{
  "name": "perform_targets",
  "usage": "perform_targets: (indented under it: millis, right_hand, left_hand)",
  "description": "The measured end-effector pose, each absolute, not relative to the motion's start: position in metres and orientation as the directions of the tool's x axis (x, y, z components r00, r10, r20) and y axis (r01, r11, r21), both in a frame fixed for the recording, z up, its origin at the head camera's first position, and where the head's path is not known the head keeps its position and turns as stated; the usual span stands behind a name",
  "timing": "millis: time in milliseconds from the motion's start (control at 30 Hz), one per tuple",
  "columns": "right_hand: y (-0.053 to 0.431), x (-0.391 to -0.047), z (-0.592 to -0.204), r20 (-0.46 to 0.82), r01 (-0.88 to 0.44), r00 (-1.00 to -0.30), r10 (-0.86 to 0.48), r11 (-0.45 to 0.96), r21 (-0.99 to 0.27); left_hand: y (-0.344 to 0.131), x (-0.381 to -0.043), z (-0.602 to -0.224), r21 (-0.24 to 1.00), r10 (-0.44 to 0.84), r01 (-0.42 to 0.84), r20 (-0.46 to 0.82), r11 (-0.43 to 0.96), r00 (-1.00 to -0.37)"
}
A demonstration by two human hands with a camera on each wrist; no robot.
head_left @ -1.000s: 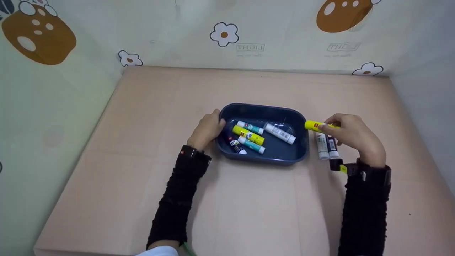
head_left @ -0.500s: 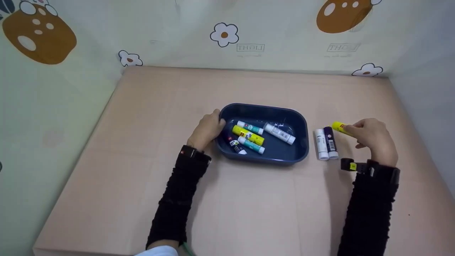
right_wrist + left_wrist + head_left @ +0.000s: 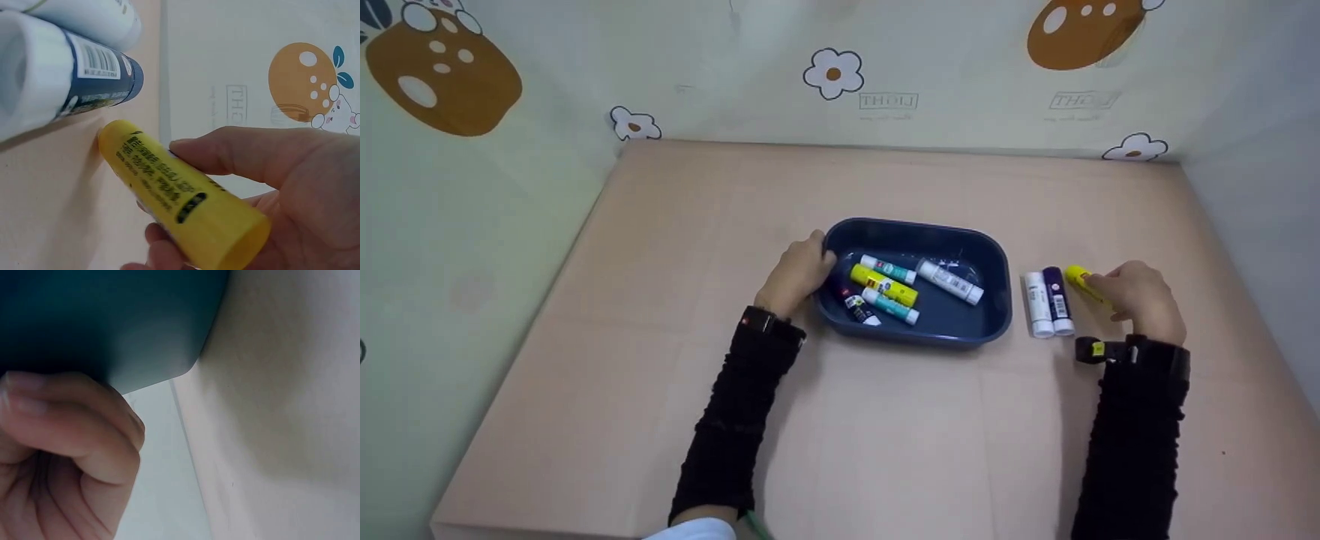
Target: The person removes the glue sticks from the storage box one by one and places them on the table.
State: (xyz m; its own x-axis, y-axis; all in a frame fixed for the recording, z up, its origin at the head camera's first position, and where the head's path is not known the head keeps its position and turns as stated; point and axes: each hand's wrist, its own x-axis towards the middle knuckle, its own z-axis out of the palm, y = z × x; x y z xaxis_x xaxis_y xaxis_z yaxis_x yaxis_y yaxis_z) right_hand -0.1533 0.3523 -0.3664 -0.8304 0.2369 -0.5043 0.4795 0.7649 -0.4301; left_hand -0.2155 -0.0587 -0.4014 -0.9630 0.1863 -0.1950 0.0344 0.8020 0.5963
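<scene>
My right hand (image 3: 1144, 300) pinches a yellow glue stick (image 3: 174, 191) between thumb and fingers, low over the table on the right. Just left of it lie a dark purple glue stick (image 3: 1057, 300) with a white end and a white glue stick (image 3: 1039, 304), side by side. With curled fingers my left hand (image 3: 796, 274) grips the left rim of a dark blue tray (image 3: 915, 334). Inside the tray are a yellow glue stick (image 3: 883, 285), two teal-and-white ones, a white one (image 3: 950, 282) and a dark one (image 3: 859, 306).
A peach-coloured table (image 3: 885, 435) spreads out under everything. Behind it and along the left stands a pale wall covering (image 3: 735, 75) with flowers and brown fruit prints. The right side has a plain pale wall (image 3: 1260, 225).
My right hand has carried the yellow glue stick from the tray's right edge rightward, then lowered it beside the purple one. The left hand and tray have stayed put.
</scene>
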Motion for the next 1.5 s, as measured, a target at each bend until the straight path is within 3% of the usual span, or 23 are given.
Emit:
perform_targets:
  millis: [400, 1100, 1500]
  right_hand:
    - [0.357, -0.162, -0.377, -0.594, 0.44, -0.799, 0.088, 0.76, -0.479]
    - [0.352, -0.164, -0.378, -0.568, 0.422, -0.819, 0.082, 0.757, -0.499]
    - [0.343, -0.16, -0.36, -0.491, 0.34, -0.867, 0.087, 0.823, -0.455]
  left_hand:
    - [-0.058, -0.216, -0.402, 0.602, 0.185, 0.028, -0.2, 0.798, -0.962]
    - [-0.058, -0.217, -0.402, 0.597, 0.179, 0.016, -0.214, 0.802, -0.96]
    - [-0.057, -0.217, -0.402, 0.575, 0.178, 0.037, -0.191, 0.818, -0.965]
